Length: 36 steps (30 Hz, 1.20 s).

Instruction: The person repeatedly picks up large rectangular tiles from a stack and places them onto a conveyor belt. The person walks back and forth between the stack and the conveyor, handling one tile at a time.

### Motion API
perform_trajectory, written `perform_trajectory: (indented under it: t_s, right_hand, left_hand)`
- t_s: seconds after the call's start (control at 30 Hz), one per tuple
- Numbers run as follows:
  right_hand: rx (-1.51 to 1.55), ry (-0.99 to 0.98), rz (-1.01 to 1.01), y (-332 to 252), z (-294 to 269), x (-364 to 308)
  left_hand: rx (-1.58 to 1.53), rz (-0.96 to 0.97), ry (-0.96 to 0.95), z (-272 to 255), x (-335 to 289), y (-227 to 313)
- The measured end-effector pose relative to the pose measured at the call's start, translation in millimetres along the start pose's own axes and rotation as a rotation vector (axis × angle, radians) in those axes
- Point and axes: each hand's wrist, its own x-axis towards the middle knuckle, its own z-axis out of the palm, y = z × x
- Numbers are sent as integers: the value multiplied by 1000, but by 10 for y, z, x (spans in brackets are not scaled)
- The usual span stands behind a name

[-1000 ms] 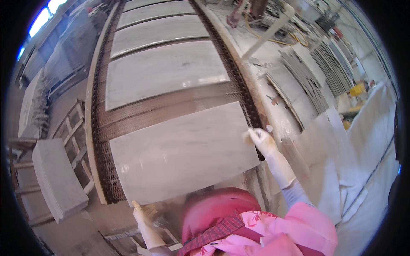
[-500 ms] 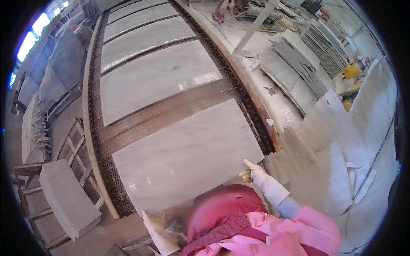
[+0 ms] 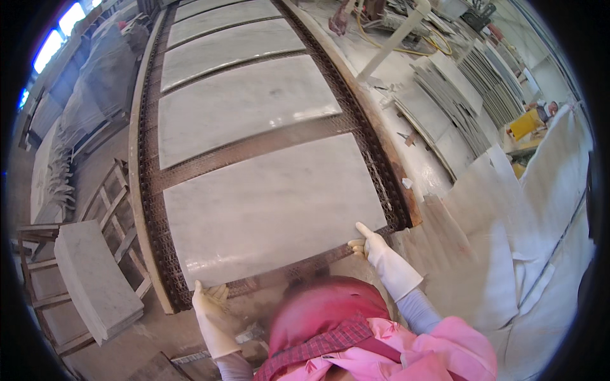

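Note:
A pale grey-white stone slab with a polished top lies across the near end of a mesh conveyor belt. Its near edge runs parallel to the end of the belt. At the near left corner, my left hand, in a cream rubber glove, grips the edge with the thumb up. My right hand, gloved alike, holds the near right part of the edge, thumb on top and fingers curled below. The fingertips under the slab are partly hidden. Beyond a strip of bare belt lies another slab, with several more behind it.
Left of the conveyor, a stack of slabs leans on a wooden frame. Stacked thin panels and a yellow container stand at the right. White sheeting covers the right side. A pale post rises beside the conveyor.
The held slab has moved forward onto the belt, and the gap to the slab beyond has narrowed. Both my hands have gone forward with it. The view has shifted slightly.

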Motion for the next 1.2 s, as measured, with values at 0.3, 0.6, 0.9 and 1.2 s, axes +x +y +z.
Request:
perform_trajectory:
  t_s: [0.3, 0.6, 0.9, 1.2]
  right_hand:
    - [-212, -44, -71, -94, 48, -160]
    - [-382, -73, -141, -271, 43, -154]
    - [-823, -21, -454, -600, -90, -734]
    - [-1218, -164, -722, -58, -14, -336]
  left_hand:
    - [262, -22, -159, -117, 44, 152]
    - [266, 2, -163, -22, -79, 103]
    - [328, 243, -140, -25, -455, -6]
    - [127, 227, -157, -915, -790, -603]
